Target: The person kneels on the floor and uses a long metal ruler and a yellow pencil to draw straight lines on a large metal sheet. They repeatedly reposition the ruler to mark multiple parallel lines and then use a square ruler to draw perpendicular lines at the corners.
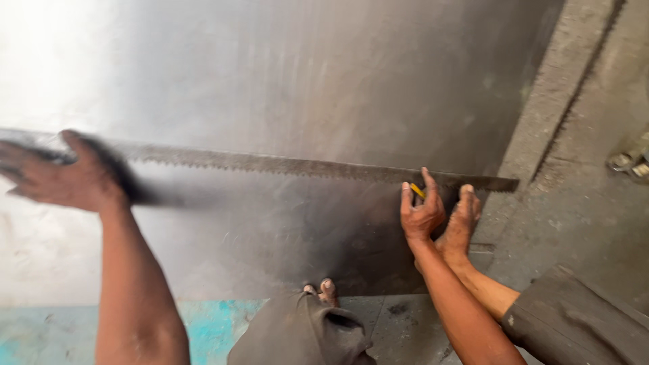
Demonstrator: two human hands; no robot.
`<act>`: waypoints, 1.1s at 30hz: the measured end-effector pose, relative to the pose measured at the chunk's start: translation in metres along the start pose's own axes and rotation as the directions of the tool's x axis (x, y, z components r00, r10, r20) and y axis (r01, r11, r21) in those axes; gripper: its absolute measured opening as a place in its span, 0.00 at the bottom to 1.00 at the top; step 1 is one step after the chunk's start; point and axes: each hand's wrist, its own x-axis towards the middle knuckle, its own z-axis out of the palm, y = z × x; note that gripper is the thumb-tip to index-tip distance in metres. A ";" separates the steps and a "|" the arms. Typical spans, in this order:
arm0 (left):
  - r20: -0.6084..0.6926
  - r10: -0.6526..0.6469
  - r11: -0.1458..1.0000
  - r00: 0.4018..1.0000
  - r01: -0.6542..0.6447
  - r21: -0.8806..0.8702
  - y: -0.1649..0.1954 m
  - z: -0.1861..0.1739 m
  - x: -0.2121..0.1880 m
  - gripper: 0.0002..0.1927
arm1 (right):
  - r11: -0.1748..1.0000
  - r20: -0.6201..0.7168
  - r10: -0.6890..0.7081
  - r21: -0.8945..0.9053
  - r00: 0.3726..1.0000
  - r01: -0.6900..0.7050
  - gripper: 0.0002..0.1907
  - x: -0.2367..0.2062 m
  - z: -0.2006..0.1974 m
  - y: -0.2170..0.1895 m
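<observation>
One long toothed blade (297,165) on one metal sheet (324,74), two hands — left hand (57,177) spread flat, right hand (420,213) pinching one yellow pencil (417,190)

The metal sheet (324,88) is dull silver-grey with faint streaks. The saw blade (304,165) on it is dark grey, toothed along one edge. A pencil (418,190) is yellow. The floor (203,324) shows a turquoise patch beside grey concrete.

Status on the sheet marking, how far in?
Done: the toothed metal strip lies across the metal sheet as a straightedge. In hand: left hand steadies one end, right hand holds a yellow marker at the other. Left: no drawn line is visible.
</observation>
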 end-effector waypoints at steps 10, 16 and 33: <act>0.089 -0.187 0.981 0.978 0.191 -0.042 0.032 -0.028 0.014 0.46 | 0.971 -0.011 -0.195 -0.144 0.981 0.191 0.22 -0.014 0.014 0.017; 0.160 -0.220 0.974 0.962 0.226 -0.023 0.037 -0.041 0.018 0.46 | 0.969 0.018 -0.199 -0.145 0.980 0.200 0.23 -0.019 0.020 0.036; 0.149 -0.101 0.994 0.984 0.106 -0.027 0.011 -0.017 0.004 0.45 | 0.994 -0.057 -0.101 -0.054 0.993 0.097 0.24 -0.004 0.005 0.001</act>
